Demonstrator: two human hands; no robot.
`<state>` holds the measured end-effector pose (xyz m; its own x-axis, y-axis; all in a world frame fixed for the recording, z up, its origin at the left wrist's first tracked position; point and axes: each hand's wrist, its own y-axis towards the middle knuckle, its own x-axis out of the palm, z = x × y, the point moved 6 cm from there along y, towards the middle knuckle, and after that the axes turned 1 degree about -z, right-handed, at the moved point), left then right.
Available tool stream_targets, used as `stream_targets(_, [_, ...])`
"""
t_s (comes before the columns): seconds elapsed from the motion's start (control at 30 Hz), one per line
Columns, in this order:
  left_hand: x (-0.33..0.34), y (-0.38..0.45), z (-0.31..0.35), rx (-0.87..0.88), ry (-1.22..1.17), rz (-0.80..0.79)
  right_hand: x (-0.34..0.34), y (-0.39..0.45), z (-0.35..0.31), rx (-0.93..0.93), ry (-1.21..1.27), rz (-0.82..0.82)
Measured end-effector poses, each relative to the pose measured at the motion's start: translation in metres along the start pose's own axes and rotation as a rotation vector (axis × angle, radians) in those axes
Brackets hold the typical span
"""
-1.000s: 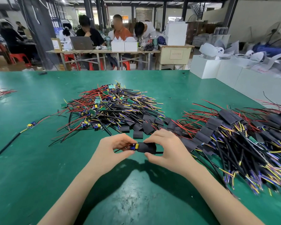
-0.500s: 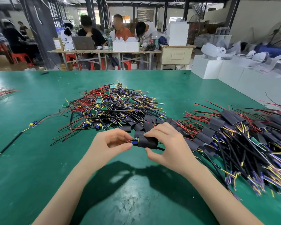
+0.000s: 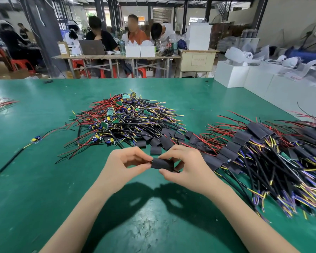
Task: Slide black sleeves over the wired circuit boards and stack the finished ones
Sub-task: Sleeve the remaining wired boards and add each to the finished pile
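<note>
A black sleeve (image 3: 161, 163) is held above the green table (image 3: 35, 198) between both hands. My right hand (image 3: 184, 166) pinches the sleeve from its right side. My left hand (image 3: 124, 166) pinches at the sleeve's left end, where a thin red wire shows; the circuit board is hidden inside. A heap of bare wired boards (image 3: 124, 121) lies behind the hands. Loose black sleeves (image 3: 164, 140) lie at its near edge. The pile of sleeved boards (image 3: 263, 154) spreads out on the right.
One single wired board (image 3: 36, 139) with a long black lead lies at the left. A bundle of red wires (image 3: 0, 103) sits at the far left edge. White boxes (image 3: 244, 77) stand beyond the table's right side. People sit at a bench in the background.
The sleeve has slid left over the board: the blue and yellow parts seen at its left end earlier are now covered. Both hands rose slightly in view.
</note>
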<state>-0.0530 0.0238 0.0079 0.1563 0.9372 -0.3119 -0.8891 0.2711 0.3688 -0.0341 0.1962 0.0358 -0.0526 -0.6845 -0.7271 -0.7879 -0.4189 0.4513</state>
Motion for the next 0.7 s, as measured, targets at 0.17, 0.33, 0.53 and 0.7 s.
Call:
stream_targets(0.17, [0.002,0.0,-0.004,-0.042,-0.041,-0.025,0.002,-0.002,-0.004,-0.032,-0.015,0.025])
stream_targets(0.33, [-0.01,0.004,-0.002,0.005,-0.063,0.081,-0.02,-0.001,-0.014,-0.087,-0.138,0.115])
stream_targets(0.53, [-0.027,0.005,-0.017,-0.051,-0.005,0.198,-0.081,-0.025,0.046,0.366,-0.474,0.203])
stream_targets(0.7, [-0.024,0.005,-0.022,-0.08,0.05,0.191,-0.092,-0.05,0.093,0.747,-0.699,-0.023])
